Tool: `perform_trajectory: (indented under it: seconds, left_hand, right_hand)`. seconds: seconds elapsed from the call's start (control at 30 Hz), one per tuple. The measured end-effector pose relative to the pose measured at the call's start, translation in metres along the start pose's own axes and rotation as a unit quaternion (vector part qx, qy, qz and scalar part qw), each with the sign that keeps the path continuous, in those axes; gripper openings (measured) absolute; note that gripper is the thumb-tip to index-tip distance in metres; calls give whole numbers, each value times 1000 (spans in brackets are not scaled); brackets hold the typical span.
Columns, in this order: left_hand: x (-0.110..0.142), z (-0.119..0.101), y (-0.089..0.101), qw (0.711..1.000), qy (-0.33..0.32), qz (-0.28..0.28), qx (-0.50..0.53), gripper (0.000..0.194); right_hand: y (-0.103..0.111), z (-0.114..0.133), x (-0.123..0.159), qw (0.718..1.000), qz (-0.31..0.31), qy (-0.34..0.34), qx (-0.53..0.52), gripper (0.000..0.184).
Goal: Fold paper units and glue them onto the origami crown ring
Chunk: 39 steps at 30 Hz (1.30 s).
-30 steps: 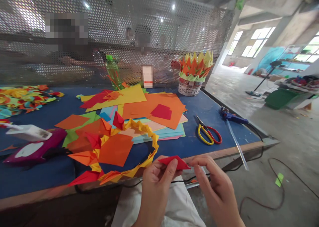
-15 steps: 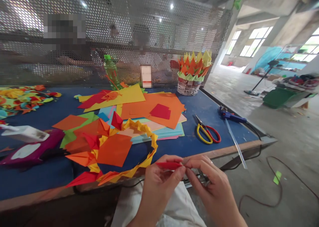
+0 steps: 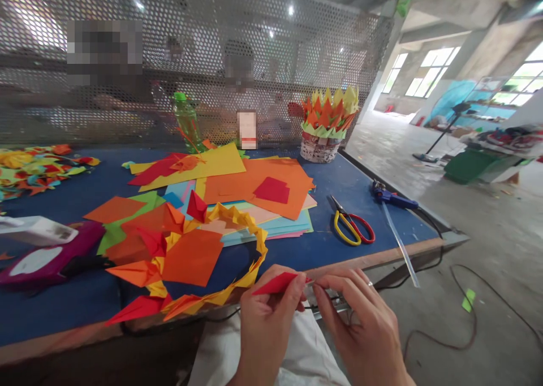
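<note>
Low in front of me, beyond the table's front edge, my left hand (image 3: 271,312) pinches a folded piece of red paper (image 3: 275,284) between thumb and fingers. Close to the paper's pointed tip, my right hand (image 3: 360,312) has thumb and forefinger pressed together; whatever thin bit lies between them is too small to name. To the left of my hands lies a ring of folded yellow paper (image 3: 254,228) with red and orange folded points along its left side. Inside the ring shows an orange paper square (image 3: 195,259).
Scissors (image 3: 352,228) and a blue glue gun (image 3: 392,196), its glue stick past the edge, lie right. Paper sheets (image 3: 280,174) fill the middle. A paper-folded basket (image 3: 320,143) and green bottle (image 3: 186,123) stand before the perforated screen (image 3: 271,13). A purple-and-white tool (image 3: 46,256) lies left.
My left hand has turned and drawn slightly left, so more of the red paper's flat face shows. A small gap has opened between the fingertips of both hands.
</note>
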<state>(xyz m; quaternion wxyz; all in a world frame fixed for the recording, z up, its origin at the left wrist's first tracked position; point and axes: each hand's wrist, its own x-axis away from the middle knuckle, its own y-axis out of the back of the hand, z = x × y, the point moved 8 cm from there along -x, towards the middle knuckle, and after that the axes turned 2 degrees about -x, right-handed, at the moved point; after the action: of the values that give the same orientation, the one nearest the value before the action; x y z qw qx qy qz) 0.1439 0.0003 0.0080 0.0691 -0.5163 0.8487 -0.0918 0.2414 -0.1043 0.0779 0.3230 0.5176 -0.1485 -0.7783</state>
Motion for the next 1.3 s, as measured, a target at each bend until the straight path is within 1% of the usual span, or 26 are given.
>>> perform_trajectory:
  seconds: [0.17,0.37,0.5,0.6,0.67,0.77,0.8,0.87,0.97,1.03,1.1,1.2,1.3]
  left_hand:
    - [3,-1,2,999,-47,-15,-10,20]
    - [4,-4,1,996,-86,-4,-13,18]
    - [4,-9,1,990,-128,-5,-52,14]
    - [6,-15,1,981,-175,-15,-76,12]
    - [10,-18,0,976,-202,-16,-78,11]
    - [14,-22,-2,972,-221,-25,-77,9]
    - [15,-21,-1,973,-217,-35,-71,9]
    - [15,-18,0,980,-186,-48,-56,11]
    - [10,-6,-5,994,-110,-18,-10,19]
    - [8,5,-7,997,-44,-1,56,25]
    - [6,13,-7,994,9,-5,110,30]
    - [4,17,-6,991,43,-16,126,33]
    - [1,21,-4,988,72,-24,136,36]
  right_hand:
    - [-8,-1,-2,1000,12,-13,-22,11]
    - [-9,-3,-5,999,20,-22,-35,12]
    - [-8,-3,-5,998,25,-24,-49,13]
    - [-12,-7,-2,996,49,-48,-65,11]
    - [-14,-10,0,992,60,-74,-84,12]
    - [-13,-11,-1,988,38,-98,-113,19]
    - [-13,-11,-2,987,27,-102,-120,20]
    - [-13,-10,-3,986,9,-106,-132,21]
    - [-17,-11,-1,981,-9,-121,-151,20]
    - [-22,-16,2,976,-6,-142,-165,19]
    - [-26,-21,7,972,6,-160,-170,19]
    - [-26,-31,13,973,19,-173,-154,18]
    - [-19,-47,24,975,31,-184,-118,26]
